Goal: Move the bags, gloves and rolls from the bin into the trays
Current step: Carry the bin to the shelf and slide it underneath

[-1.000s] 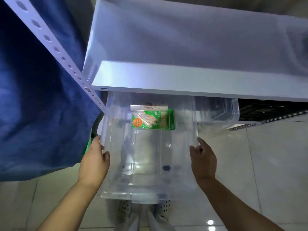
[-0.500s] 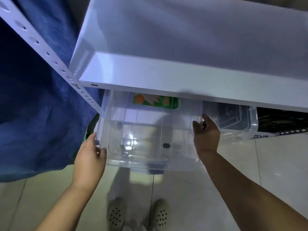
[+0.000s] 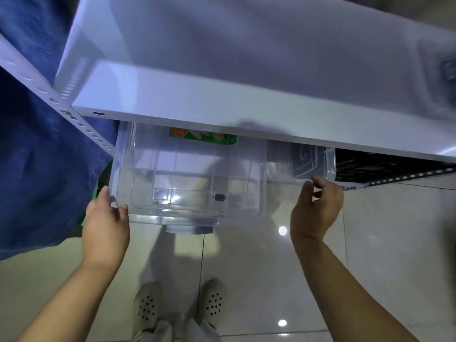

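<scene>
Sliding back under the white metal shelf board [image 3: 222, 124], the clear plastic storage bin [image 3: 187, 183] is going further in than it was a second ago: then most of its length stood out over the pale tiled floor [image 3: 246, 267], and now only its near half is showing. The person's left hand [image 3: 106, 223] is pressing against the bin's near left corner, fingers spread on the wall rather than curled round it. The right hand [image 3: 317, 208] is coming away from the bin's right side, where it was half a second ago, and is now hovering with loosely bent fingers, holding nothing, just beside a second clear plastic tray [image 3: 311, 164] that is sitting next to the bin under the same shelf. So the two hands are well apart, one on each side.

Inside the bin, a green printed packet of gloves [image 3: 202, 138] is lying at the far end, and the shelf edge is now hiding most of it, whereas earlier the whole packet was in view. Nothing else is visible in the bin. I judge that the bin is nearly emptied and is being put away, though the green packet is going in with it. Blue cloth [image 3: 44, 156] is hanging to the left of the perforated white shelf upright [image 3: 81, 124].
</scene>
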Available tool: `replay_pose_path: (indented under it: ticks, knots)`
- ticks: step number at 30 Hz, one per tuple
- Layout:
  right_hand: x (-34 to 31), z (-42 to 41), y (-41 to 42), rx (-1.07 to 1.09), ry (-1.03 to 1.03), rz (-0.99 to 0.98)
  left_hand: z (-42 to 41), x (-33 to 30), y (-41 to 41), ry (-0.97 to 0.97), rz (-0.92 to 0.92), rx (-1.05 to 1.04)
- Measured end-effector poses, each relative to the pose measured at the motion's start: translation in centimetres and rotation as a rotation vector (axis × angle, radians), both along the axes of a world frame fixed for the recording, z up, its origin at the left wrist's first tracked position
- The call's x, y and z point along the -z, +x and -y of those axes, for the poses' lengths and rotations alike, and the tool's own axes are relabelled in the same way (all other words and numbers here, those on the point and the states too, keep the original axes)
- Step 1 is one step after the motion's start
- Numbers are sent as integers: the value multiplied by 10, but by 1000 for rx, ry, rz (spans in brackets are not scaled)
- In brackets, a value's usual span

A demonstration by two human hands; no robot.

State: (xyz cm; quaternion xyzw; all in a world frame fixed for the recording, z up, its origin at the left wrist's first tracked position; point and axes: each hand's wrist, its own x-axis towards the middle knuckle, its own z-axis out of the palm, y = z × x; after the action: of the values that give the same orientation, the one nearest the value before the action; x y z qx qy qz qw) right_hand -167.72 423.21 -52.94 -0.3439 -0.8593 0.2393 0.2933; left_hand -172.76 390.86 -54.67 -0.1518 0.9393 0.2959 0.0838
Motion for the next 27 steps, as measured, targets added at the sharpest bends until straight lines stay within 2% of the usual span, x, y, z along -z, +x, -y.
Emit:
replay_pose_path:
  ticks: [2, 4, 6, 8, 11, 13, 18, 24, 27]
  knots:
    - [-12, -16, -5, 185, -83, -48, -7, -5, -2, -16, 18, 2]
    - [-16, -31, -17, 290, -200, 61, -13, -8, -3, -16, 38, -6]
    - [-14, -40, -24, 227, -293, 175, -16, -8, -3, -10, 54, -9]
    - [-11, -42, -26, 132, -406, 105, -17, -6, -1, -10, 57, -9]
    - [-13, -34, -28, 106, -562, -31, -16, -5, 0, 1, 59, -15]
    - [-13, -22, -30, 40, -532, -46, -15, -6, -1, 14, 63, -11]
    - [-4, 31, -17, -26, -284, 26, -10, -9, -3, 46, 62, 16]
    - [3, 103, 1, 44, -365, -32, 2, -11, -9, 87, 108, 57]
    - [0, 131, 5, -3, -334, -16, 10, -10, -15, 131, 135, 62]
